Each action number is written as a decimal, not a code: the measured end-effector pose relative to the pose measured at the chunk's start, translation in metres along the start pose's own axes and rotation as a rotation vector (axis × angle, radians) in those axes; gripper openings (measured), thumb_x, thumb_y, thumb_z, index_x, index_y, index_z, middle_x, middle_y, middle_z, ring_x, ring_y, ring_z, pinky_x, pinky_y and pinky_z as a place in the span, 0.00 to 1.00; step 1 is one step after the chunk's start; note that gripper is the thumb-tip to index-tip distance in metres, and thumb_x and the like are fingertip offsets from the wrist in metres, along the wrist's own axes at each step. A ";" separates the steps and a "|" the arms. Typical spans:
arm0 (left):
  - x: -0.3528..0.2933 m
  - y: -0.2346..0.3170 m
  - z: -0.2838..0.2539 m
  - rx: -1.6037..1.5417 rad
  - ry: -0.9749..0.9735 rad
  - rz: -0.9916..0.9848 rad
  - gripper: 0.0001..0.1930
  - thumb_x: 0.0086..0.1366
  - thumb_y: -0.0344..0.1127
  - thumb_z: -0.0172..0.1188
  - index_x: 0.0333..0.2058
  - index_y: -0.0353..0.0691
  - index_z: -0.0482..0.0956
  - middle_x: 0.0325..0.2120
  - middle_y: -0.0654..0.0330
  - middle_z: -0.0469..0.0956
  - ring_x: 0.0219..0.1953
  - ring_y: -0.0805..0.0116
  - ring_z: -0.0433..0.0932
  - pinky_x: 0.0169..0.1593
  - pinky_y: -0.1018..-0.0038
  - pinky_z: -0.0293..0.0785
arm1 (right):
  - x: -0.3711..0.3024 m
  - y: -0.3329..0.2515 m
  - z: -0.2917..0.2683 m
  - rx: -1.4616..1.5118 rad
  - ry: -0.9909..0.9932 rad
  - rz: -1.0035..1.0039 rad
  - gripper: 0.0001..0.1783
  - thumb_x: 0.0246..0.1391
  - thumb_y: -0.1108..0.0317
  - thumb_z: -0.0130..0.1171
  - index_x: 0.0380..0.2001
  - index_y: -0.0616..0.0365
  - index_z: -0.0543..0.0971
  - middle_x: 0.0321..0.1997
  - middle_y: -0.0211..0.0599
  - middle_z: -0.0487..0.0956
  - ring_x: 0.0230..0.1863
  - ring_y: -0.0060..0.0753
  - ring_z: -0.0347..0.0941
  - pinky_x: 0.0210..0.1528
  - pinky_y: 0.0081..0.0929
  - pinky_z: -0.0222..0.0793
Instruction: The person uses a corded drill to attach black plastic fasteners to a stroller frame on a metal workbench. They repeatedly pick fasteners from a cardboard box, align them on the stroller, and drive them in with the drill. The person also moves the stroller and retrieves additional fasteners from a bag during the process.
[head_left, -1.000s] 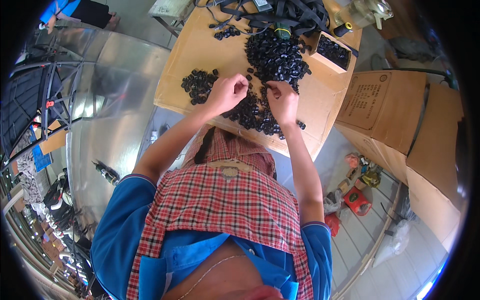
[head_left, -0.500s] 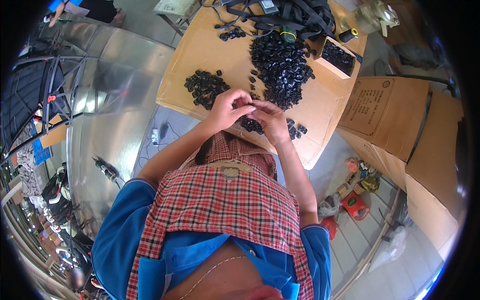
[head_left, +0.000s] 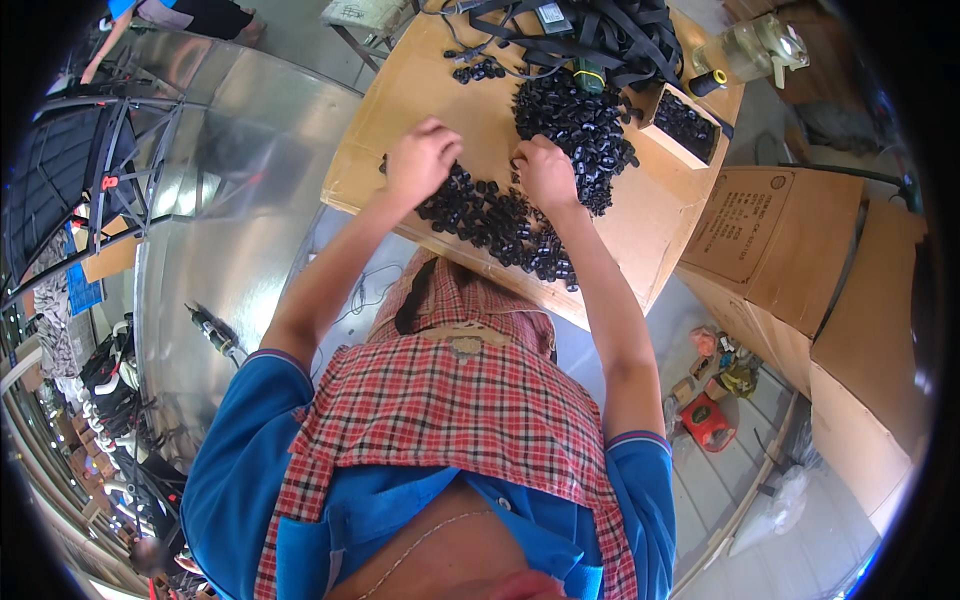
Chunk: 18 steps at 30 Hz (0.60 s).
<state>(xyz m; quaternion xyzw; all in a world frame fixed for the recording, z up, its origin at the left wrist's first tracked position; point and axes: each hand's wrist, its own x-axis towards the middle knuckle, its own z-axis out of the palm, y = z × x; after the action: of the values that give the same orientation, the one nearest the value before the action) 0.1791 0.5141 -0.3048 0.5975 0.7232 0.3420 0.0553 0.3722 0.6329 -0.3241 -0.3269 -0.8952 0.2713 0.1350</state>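
Small black plastic parts, shaped like buckles, lie heaped on a cardboard-topped table [head_left: 455, 110]. My left hand [head_left: 422, 162] is over the left end of the near pile [head_left: 500, 225], its fingers curled in; whatever it may hold is hidden. At the left edge of the larger far pile [head_left: 580, 125], my right hand [head_left: 547, 174] has its fingertips pinched together, pointing down. Something dark shows by those fingertips, too small to name. The near pile stretches along the table's front edge, below and between both hands.
Black straps [head_left: 630, 40] are bunched at the back. An open cardboard box [head_left: 683, 127] of black parts, a yellow-and-black spool [head_left: 708, 82] and a clear jug [head_left: 750, 50] stand at the right. Large cartons [head_left: 770, 225] are beyond the table's right side; a metal sheet surface [head_left: 240, 150] lies left.
My hands were together over the near pile, fingertips meeting. Now they are apart and farther forward, the left moved left and the right up to the far pile's edge.
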 end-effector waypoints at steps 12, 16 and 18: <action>0.006 0.052 0.048 0.062 -0.373 -0.065 0.04 0.52 0.34 0.65 0.28 0.44 0.84 0.28 0.57 0.79 0.30 0.55 0.80 0.36 0.63 0.77 | -0.006 0.008 -0.003 0.156 -0.001 -0.018 0.05 0.45 0.77 0.60 0.29 0.60 0.79 0.33 0.44 0.77 0.35 0.50 0.76 0.38 0.40 0.73; 0.005 0.052 0.047 0.069 -0.397 -0.054 0.05 0.52 0.34 0.65 0.29 0.43 0.84 0.28 0.57 0.79 0.30 0.55 0.80 0.35 0.62 0.77 | -0.008 0.000 -0.004 0.169 0.081 0.006 0.04 0.44 0.77 0.60 0.28 0.62 0.78 0.31 0.44 0.78 0.34 0.50 0.77 0.38 0.38 0.74; 0.004 0.049 0.049 0.062 -0.371 -0.011 0.06 0.53 0.32 0.64 0.31 0.41 0.83 0.28 0.55 0.79 0.30 0.54 0.80 0.35 0.63 0.77 | -0.010 -0.007 -0.012 0.243 0.107 0.085 0.05 0.47 0.75 0.61 0.29 0.63 0.78 0.29 0.44 0.81 0.31 0.44 0.79 0.36 0.31 0.75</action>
<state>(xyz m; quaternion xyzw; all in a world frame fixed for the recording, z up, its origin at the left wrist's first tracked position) 0.2423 0.5411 -0.3133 0.6475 0.7142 0.2034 0.1711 0.3811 0.6270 -0.3111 -0.3597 -0.8325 0.3655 0.2096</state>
